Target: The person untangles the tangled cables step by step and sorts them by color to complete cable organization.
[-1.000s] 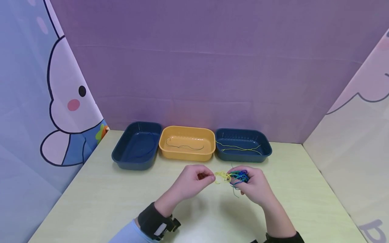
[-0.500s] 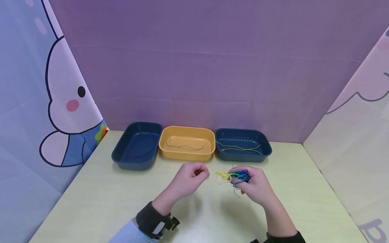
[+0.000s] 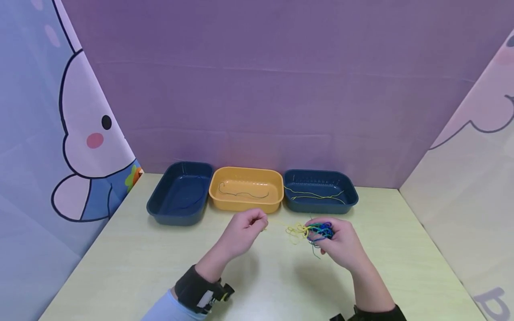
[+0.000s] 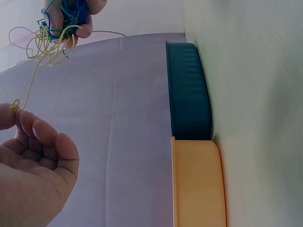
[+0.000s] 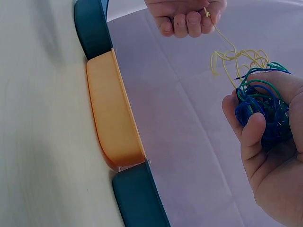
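Note:
My right hand (image 3: 341, 244) holds a tangled bundle of blue and green string (image 5: 265, 111), its fingers curled round it. Loops of yellow string (image 3: 297, 230) spill out of the bundle on the side toward my left hand. Between thumb and forefinger, my left hand (image 3: 243, 232) pinches the end of a yellow strand (image 4: 31, 85), which runs across the gap to those loops. A small curl of that strand sticks out at the left fingertips (image 4: 26, 116). Both hands are raised above the table, in front of the trays.
Three trays stand in a row at the table's back: a dark blue tray (image 3: 180, 218) at left, a yellow tray (image 3: 245, 206) holding a dark thread, and another dark blue tray (image 3: 321, 207) with yellow strings. A purple cloth (image 3: 257, 89) hangs behind them.
My left hand has moved left, away from the bundle, drawing the yellow strand out between the hands. My right hand has stayed nearly in place with the bundle.

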Demonstrator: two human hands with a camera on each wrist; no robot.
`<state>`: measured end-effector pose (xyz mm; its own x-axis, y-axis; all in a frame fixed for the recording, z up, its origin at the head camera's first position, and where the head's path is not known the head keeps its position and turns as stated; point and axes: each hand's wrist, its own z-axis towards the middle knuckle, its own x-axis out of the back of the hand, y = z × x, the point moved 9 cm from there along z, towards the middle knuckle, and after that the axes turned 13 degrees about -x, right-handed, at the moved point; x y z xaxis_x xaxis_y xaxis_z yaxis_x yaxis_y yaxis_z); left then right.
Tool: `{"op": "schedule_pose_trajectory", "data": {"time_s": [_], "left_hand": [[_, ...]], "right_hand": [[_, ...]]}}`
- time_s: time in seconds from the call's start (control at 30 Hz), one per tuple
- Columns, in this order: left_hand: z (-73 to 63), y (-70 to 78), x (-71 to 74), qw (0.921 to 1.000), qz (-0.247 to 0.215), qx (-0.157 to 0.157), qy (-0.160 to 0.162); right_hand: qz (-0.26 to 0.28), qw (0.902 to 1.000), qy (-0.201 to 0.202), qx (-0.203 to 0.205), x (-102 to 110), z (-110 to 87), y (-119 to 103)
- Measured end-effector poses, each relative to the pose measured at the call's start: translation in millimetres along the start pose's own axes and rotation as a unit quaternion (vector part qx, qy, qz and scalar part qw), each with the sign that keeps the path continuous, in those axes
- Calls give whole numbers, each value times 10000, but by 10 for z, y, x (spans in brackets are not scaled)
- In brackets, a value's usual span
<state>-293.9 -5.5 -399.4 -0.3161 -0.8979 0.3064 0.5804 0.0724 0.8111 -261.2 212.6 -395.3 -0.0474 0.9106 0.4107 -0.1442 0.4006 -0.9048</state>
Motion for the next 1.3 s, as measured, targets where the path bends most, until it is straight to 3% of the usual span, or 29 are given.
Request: {"op": "schedule_pose_trajectory", "data": {"time_s": [0.6,0.8,1.03,1.3], "left_hand": [[23,66,115,9997,-146,-165,65],[31,67,255,9989,-144,-170,417],[43,76,362,9986,-32,-87,530],[14,62,690,9907,66,85,1357]], "right_hand": [[169,9989,124,427,139,-23,-59],[322,9981,176,489,215,-36,-60],[247,9981,31,561,230,-35,-55],[348,9986,145,375,367,-44,-4]]}}
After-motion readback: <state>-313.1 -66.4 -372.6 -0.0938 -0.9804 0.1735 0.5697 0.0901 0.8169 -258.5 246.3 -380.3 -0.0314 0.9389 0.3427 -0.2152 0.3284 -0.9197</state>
